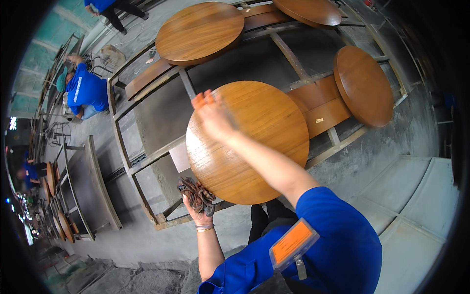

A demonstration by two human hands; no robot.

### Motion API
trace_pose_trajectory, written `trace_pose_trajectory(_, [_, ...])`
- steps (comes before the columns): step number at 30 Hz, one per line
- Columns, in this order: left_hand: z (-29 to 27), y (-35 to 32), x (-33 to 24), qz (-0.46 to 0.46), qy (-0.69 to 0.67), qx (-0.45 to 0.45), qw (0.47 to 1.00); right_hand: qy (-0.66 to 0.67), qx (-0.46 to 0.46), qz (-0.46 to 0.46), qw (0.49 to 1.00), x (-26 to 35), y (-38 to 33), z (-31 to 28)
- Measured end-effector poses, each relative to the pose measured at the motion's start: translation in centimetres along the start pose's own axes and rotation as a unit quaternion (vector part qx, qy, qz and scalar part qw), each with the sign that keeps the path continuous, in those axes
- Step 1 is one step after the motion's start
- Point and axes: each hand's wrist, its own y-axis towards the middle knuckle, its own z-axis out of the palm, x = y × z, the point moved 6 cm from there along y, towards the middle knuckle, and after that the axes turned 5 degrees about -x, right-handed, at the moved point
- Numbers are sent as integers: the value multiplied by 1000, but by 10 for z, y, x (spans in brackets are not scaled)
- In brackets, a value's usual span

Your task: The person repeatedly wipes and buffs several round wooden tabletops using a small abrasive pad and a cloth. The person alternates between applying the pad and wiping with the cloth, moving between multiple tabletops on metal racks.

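A crumpled dark rag point(197, 197) is being gripped in the left hand point(195, 214), its fingers being curled around the cloth, just beside the lower-left edge of a round wooden tabletop point(267, 110). Whether the tabletop is also being touched by the rag cannot be told. The right hand point(213, 117), blurred, is being held over the tabletop's upper-left edge, its fingers being stretched out past the rim with nothing being gripped; whether the wood is being touched cannot be told. Most of the surface between hand and elbow is being crossed by the bare right forearm point(269, 159).

The tabletop is being held up near the close side of a metal frame point(120, 142), in front of the person. On the same frame, a second round top point(200, 32) is being supported at the far left, another point(364, 88) at the right and a fourth point(313, 11) at the far right. A brown board point(328, 115) is being partly overlapped by the right-hand top. An orange badge point(293, 245) is being worn on a blue shirt point(342, 235). At left, another blue shirt is being worn by a crouching co-worker point(88, 90).
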Motion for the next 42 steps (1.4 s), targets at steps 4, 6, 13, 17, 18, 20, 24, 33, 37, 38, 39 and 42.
trace_pose_trajectory(4, [0, 2, 0, -29, -34, 11, 999, -144, 33, 185, 972, -152, -22, -91])
trace_pose_trajectory(6, [-2, 4, -1, -25, -14, 28, 999, -226, -57, 198, 952, -176, -42, -120])
trace_pose_trajectory(13, [-4, 8, -2, -8, -38, 32, 999, 32, -29, 85, 995, 14, -69, -30])
trace_pose_trajectory(17, [-1, 8, -4, 14, -43, 47, 998, 34, 8, -43, 998, 85, -83, -5])
trace_pose_trajectory(18, [4, 8, -3, -7, -65, 91, 994, -2, 18, -25, 1000, 67, -84, -13])
trace_pose_trajectory(20, [3, 10, -3, -10, -75, 91, 993, 246, 61, 171, 952, -11, -81, -35])
trace_pose_trajectory(24, [1, 11, -2, -32, -96, 99, 990, -115, 3, 193, 974, -154, -116, -152])
trace_pose_trajectory(33, [16, 7, -2, -19, -117, 167, 979, 29, 89, 29, 995, 63, -150, -41])
trace_pose_trajectory(37, [2, -4, -15, 77, -131, 68, 986, 63, 74, -18, 995, 59, -141, -57])
trace_pose_trajectory(38, [6, -12, -14, 50, -152, 111, 981, 145, 91, 62, 983, 13, -139, -70])
trace_pose_trajectory(39, [3, -18, -13, 36, -164, 101, 981, 109, 82, 89, 987, -26, -140, -88])
trace_pose_trajectory(42, [-16, -36, -3, 29, -165, 2, 986, -127, 17, 133, 983, -133, -169, -161])
